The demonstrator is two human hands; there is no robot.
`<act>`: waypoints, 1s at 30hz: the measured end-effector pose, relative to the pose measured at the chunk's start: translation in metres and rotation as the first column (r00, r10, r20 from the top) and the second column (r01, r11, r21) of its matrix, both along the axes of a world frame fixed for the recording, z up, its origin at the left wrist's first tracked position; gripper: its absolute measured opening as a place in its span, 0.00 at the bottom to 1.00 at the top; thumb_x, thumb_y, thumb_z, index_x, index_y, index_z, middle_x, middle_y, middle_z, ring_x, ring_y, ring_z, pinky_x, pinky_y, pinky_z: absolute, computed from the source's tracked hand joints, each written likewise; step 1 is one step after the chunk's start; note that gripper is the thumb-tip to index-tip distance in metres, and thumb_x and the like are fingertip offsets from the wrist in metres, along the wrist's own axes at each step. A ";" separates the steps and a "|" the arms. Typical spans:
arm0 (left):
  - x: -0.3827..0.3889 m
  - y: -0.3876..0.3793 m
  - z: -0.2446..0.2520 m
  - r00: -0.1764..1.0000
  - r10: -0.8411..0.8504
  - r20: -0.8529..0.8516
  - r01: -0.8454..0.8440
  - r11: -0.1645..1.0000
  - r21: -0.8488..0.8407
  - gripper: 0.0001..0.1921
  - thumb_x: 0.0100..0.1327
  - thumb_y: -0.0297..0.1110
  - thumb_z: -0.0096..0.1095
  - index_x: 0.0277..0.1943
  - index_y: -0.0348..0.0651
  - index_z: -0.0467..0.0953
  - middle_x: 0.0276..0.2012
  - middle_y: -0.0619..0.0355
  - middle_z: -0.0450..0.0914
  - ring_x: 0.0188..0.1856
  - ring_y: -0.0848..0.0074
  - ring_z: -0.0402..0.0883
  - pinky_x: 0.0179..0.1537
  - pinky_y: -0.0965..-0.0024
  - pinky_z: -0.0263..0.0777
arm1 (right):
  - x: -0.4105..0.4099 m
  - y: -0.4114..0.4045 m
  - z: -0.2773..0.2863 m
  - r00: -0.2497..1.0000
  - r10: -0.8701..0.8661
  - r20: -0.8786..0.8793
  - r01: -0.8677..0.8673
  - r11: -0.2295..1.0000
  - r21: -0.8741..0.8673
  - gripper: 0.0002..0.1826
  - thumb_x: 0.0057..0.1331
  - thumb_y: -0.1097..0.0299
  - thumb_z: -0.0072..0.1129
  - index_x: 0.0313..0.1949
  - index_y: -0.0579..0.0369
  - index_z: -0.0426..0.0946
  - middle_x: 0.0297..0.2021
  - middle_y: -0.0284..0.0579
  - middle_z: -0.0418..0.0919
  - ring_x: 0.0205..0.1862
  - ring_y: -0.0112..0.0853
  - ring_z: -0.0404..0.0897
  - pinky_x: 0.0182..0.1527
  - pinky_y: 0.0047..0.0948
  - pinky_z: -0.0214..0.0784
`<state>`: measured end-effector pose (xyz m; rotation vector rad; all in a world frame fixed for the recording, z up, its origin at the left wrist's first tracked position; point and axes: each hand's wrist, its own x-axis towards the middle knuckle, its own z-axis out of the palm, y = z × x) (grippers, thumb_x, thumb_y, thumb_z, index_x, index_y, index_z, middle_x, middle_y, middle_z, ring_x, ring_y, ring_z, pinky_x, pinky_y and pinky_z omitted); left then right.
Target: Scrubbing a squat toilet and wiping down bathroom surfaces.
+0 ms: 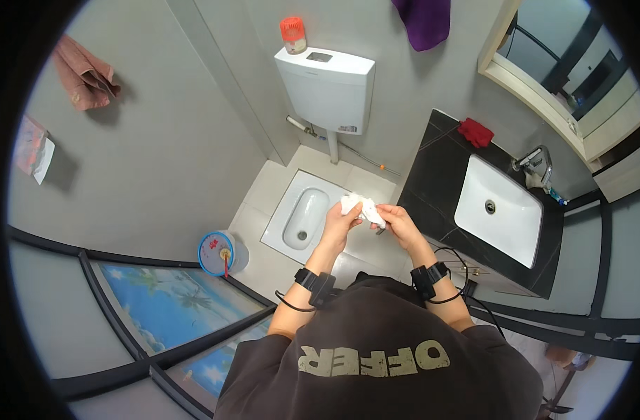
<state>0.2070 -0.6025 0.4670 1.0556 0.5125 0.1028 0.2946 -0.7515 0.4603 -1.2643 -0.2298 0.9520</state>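
Observation:
A crumpled white cloth or tissue (366,206) is held between my two hands, in front of my chest. My left hand (341,223) grips its left end with the thumb on top. At its lower right corner, my right hand (396,223) pinches it between thumb and fingers. A small dark object (380,231), too small to identify, shows just below the right fingers. Beneath and to the left lies a white squat toilet (305,212) set in the tiled floor.
A white cistern (325,89) with an orange-lidded jar (292,35) hangs on the wall. To the right are a black countertop (430,173), a white basin (501,231), a faucet (532,160) and a red cloth (476,132). A blue-rimmed bucket (238,254) stands at left.

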 end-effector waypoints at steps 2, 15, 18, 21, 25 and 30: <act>0.001 0.005 0.001 0.999 0.018 0.030 -0.018 1.000 0.021 0.12 0.61 0.36 0.58 0.46 0.41 0.72 0.39 0.63 0.78 0.39 0.83 0.75 0.37 0.80 0.67 | 0.005 0.001 0.006 0.998 -0.063 0.001 0.063 0.998 -0.004 0.13 0.66 0.65 0.47 0.44 0.61 0.74 0.31 0.36 0.78 0.26 0.20 0.74 0.30 0.17 0.63; 0.016 0.015 0.054 0.979 0.031 0.199 -0.029 0.999 -0.013 0.12 0.64 0.39 0.54 0.42 0.39 0.73 0.34 0.63 0.78 0.34 0.85 0.75 0.31 0.80 0.67 | 0.019 0.012 0.038 0.995 -0.041 0.094 0.035 0.998 0.057 0.18 0.61 0.66 0.57 0.48 0.59 0.69 0.37 0.37 0.75 0.40 0.23 0.72 0.44 0.21 0.64; 0.012 0.029 0.049 0.972 0.045 0.232 -0.047 0.999 0.006 0.13 0.64 0.37 0.54 0.45 0.36 0.73 0.37 0.60 0.78 0.35 0.82 0.76 0.36 0.78 0.68 | 0.027 0.006 0.038 0.986 -0.159 -0.044 0.164 0.966 0.199 0.13 0.62 0.68 0.54 0.45 0.59 0.69 0.38 0.38 0.75 0.40 0.24 0.74 0.43 0.23 0.67; 0.007 0.038 0.044 0.989 -0.026 0.146 0.006 0.991 0.136 0.14 0.64 0.38 0.54 0.46 0.36 0.73 0.38 0.61 0.78 0.38 0.81 0.75 0.37 0.78 0.67 | 0.028 0.005 0.043 0.975 -0.163 -0.153 0.203 0.931 0.304 0.10 0.64 0.68 0.52 0.43 0.57 0.70 0.38 0.38 0.75 0.40 0.25 0.74 0.44 0.24 0.68; 0.009 0.033 0.042 0.993 0.005 0.116 -0.013 0.997 0.070 0.14 0.64 0.40 0.54 0.46 0.41 0.73 0.39 0.64 0.77 0.42 0.83 0.73 0.41 0.75 0.67 | 0.028 0.022 0.040 0.957 -0.290 0.017 0.268 0.905 0.331 0.10 0.63 0.69 0.52 0.43 0.58 0.70 0.35 0.37 0.75 0.38 0.23 0.74 0.42 0.22 0.66; 0.041 0.037 0.029 0.984 -0.112 0.138 0.119 0.992 -0.046 0.13 0.64 0.37 0.54 0.48 0.41 0.71 0.45 0.60 0.76 0.45 0.79 0.75 0.46 0.71 0.71 | 0.020 0.040 0.052 0.815 0.046 0.578 -0.041 0.999 -0.022 0.16 0.62 0.73 0.52 0.50 0.61 0.70 0.40 0.40 0.77 0.41 0.22 0.73 0.43 0.21 0.65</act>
